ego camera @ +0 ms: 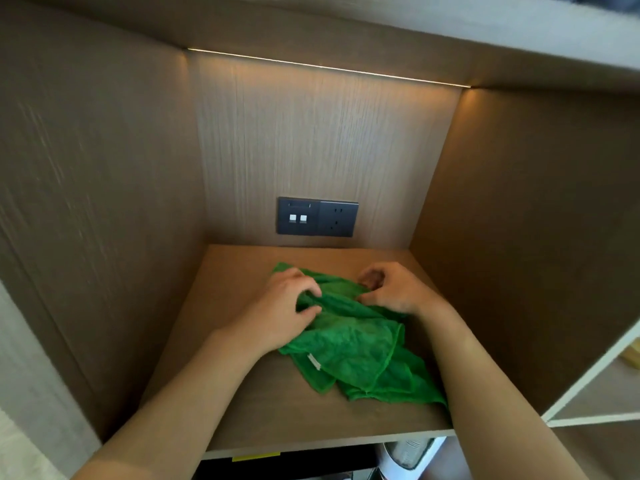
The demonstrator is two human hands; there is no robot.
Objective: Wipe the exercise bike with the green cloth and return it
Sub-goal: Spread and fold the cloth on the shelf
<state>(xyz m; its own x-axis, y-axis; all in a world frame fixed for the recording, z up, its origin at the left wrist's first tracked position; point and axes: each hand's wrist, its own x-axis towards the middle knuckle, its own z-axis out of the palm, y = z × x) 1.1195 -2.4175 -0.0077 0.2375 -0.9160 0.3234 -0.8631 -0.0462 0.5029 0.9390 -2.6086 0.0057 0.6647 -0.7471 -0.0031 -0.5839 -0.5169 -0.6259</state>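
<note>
A rumpled green cloth (360, 351) with a small white tag lies on the wooden shelf (221, 403) inside a wall niche. My left hand (284, 306) pinches a fold of the cloth between thumb and fingers at its far left part. My right hand (391, 289) grips the cloth's far right part with curled fingers. Both forearms reach in from the bottom of the view. The exercise bike is not in view.
Wood-panelled walls close the niche on the left, back and right. A dark socket and switch plate (317, 217) sits low on the back wall. A light strip (329, 69) runs along the top. White objects (405, 459) stand below the shelf edge.
</note>
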